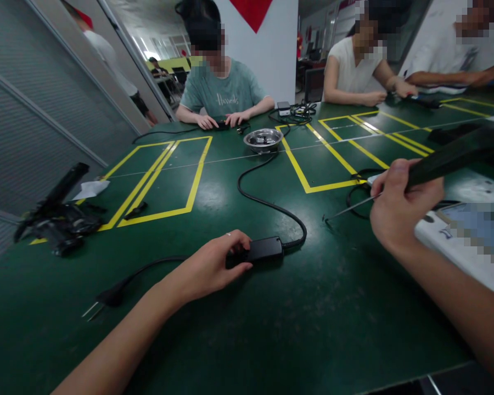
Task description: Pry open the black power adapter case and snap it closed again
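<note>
My left hand (220, 260) grips a black power adapter (267, 249) lying on the green table, its thumb and fingers around the near end. A cord with a two-pin plug (111, 296) runs out to the left. From the adapter's other end a black cable (271, 204) curls away towards a metal bowl (263, 141). Raised above the table at the right, my right hand (399, 211) is closed on a screwdriver (354, 207) with a long thin shaft and a thick dark body. A tiny dark piece, perhaps a screw, shows by its tip.
Black clamp-like parts (61, 214) and a white scrap (91, 189) lie at the left. A white device with a screen (465, 247) sits under my right forearm. Yellow tape (197, 175) marks the table (271, 340). Across it a person (226, 88) handles a dark object; others sit right.
</note>
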Available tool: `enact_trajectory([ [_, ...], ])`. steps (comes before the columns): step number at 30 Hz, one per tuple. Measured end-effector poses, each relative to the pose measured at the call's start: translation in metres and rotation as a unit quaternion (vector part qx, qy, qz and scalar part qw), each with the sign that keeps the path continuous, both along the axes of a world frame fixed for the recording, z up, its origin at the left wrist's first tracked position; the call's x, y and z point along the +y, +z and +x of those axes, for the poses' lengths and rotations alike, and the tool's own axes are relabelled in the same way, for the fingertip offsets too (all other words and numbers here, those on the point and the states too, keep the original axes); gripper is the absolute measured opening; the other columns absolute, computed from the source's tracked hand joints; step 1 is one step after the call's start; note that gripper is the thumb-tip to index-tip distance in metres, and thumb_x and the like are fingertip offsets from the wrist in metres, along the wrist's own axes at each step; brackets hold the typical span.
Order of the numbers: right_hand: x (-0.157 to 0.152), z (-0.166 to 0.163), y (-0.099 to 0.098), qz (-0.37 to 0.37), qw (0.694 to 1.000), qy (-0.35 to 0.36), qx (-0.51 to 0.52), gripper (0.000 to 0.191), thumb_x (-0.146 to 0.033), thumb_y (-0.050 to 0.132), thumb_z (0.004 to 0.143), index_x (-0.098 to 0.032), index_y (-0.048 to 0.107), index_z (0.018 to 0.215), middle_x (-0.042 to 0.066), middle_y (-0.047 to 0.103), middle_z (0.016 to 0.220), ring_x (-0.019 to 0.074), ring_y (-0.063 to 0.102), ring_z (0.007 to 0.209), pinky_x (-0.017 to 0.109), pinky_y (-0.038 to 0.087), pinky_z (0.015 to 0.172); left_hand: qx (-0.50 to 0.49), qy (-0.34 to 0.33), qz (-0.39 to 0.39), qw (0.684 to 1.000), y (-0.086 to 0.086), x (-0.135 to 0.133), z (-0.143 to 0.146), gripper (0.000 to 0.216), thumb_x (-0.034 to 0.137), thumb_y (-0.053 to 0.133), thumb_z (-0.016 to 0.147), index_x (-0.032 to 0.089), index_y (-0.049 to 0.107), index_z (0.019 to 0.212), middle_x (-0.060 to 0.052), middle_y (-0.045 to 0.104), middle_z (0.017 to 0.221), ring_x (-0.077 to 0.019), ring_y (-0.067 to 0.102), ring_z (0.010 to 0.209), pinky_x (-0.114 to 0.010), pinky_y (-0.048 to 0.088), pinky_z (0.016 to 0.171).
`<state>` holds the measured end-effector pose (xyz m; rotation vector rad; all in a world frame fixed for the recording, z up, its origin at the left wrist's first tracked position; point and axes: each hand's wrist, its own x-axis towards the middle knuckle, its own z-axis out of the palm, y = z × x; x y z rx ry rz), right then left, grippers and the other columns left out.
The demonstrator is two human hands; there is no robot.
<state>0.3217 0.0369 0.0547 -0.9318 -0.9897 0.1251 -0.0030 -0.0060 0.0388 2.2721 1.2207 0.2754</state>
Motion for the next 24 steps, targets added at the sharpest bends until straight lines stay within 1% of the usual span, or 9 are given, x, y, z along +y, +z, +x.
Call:
enact_trajectory([
  [3, 0.001, -0.002, -0.002, 0.013, 1.0, -0.007, 0.003, 0.023, -0.043, 0.06, 0.086, -0.025, 0.047, 0.081, -0.007, 0.045, 0.054, 0.0109, 0.044, 0.04, 0.029, 0.033, 0.042, -0.023, 0.013, -0.018, 0.999, -0.002, 0.001, 0.0, 0.026, 0.033, 0.061, 0.086, 0.021, 0.052, 0.107, -0.005, 0.061, 0.112, -0.0194, 0.06, 0.095, -0.037, 0.05, 0.085],
  [7, 0.0, -0.003, -0.005, -0.007, 1.0, 0.003, 0.003, 0.019, -0.043, 0.059, 0.087, -0.028, 0.05, 0.082, -0.005, 0.047, 0.056, 0.0125, 0.046, 0.045, 0.031, 0.036, 0.044, -0.056, 0.018, -0.028, 0.998, -0.005, 0.002, 0.001, 0.026, 0.031, 0.064, 0.084, 0.021, 0.053, 0.106, -0.005, 0.061, 0.116, -0.0198, 0.06, 0.101, -0.039, 0.05, 0.09],
  [11, -0.003, -0.003, -0.007, -0.008, 1.0, 0.003, 0.002, 0.018, -0.041, 0.058, 0.088, -0.026, 0.05, 0.082, -0.005, 0.048, 0.055, 0.0122, 0.047, 0.044, 0.031, 0.037, 0.045, -0.088, 0.024, -0.033, 0.995, -0.008, 0.001, 0.006, 0.023, 0.028, 0.062, 0.086, 0.021, 0.054, 0.105, -0.006, 0.06, 0.119, -0.0199, 0.06, 0.106, -0.039, 0.049, 0.095],
  [15, -0.003, -0.001, -0.004, -0.003, 1.0, 0.015, 0.004, 0.013, -0.038, 0.057, 0.089, -0.027, 0.052, 0.084, -0.005, 0.051, 0.055, 0.0129, 0.046, 0.043, 0.032, 0.035, 0.044, -0.109, 0.035, -0.031, 0.993, -0.01, -0.001, 0.011, 0.02, 0.027, 0.061, 0.087, 0.02, 0.053, 0.105, -0.007, 0.058, 0.124, -0.0203, 0.059, 0.11, -0.04, 0.049, 0.095],
  [17, -0.001, 0.001, -0.002, -0.009, 1.0, 0.013, 0.01, 0.018, -0.041, 0.054, 0.09, -0.027, 0.053, 0.08, -0.004, 0.052, 0.053, 0.0125, 0.043, 0.039, 0.032, 0.031, 0.04, -0.116, 0.034, -0.028, 0.992, -0.011, -0.001, 0.011, 0.02, 0.028, 0.061, 0.086, 0.02, 0.054, 0.104, -0.008, 0.059, 0.124, -0.0215, 0.059, 0.11, -0.041, 0.05, 0.095],
  [19, 0.002, 0.001, 0.0, -0.016, 0.999, 0.012, 0.035, 0.03, -0.047, 0.051, 0.09, -0.025, 0.05, 0.07, -0.004, 0.05, 0.049, 0.0114, 0.039, 0.034, 0.031, 0.027, 0.034, -0.125, 0.03, -0.035, 0.991, -0.01, 0.0, 0.011, 0.02, 0.029, 0.059, 0.087, 0.02, 0.055, 0.104, -0.008, 0.059, 0.125, -0.022, 0.059, 0.111, -0.042, 0.049, 0.096],
  [21, 0.004, 0.0, 0.001, -0.032, 0.995, 0.045, 0.083, 0.037, -0.051, 0.051, 0.089, -0.024, 0.048, 0.065, -0.004, 0.05, 0.047, 0.011, 0.04, 0.032, 0.029, 0.027, 0.031, -0.135, 0.029, -0.047, 0.989, -0.008, 0.001, 0.01, 0.016, 0.03, 0.051, 0.093, 0.02, 0.056, 0.105, -0.008, 0.059, 0.125, -0.0214, 0.058, 0.113, -0.041, 0.048, 0.098],
  [22, 0.003, -0.003, 0.001, -0.05, 0.989, 0.081, 0.109, 0.037, -0.052, 0.053, 0.088, -0.023, 0.049, 0.064, -0.004, 0.051, 0.047, 0.0113, 0.043, 0.033, 0.028, 0.029, 0.031, -0.14, 0.03, -0.052, 0.988, -0.008, 0.002, 0.009, 0.018, 0.03, 0.045, 0.095, 0.02, 0.057, 0.104, -0.008, 0.06, 0.124, -0.021, 0.058, 0.113, -0.041, 0.048, 0.099],
  [24, 0.0, -0.009, -0.001, -0.098, 0.969, 0.167, 0.156, 0.033, -0.05, 0.057, 0.086, -0.023, 0.052, 0.068, -0.003, 0.055, 0.051, 0.012, 0.048, 0.037, 0.027, 0.036, 0.034, -0.145, 0.033, -0.056, 0.987, -0.007, 0.004, 0.009, 0.025, 0.027, 0.036, 0.098, 0.02, 0.059, 0.102, -0.007, 0.061, 0.123, -0.0204, 0.059, 0.113, -0.041, 0.047, 0.1],
])
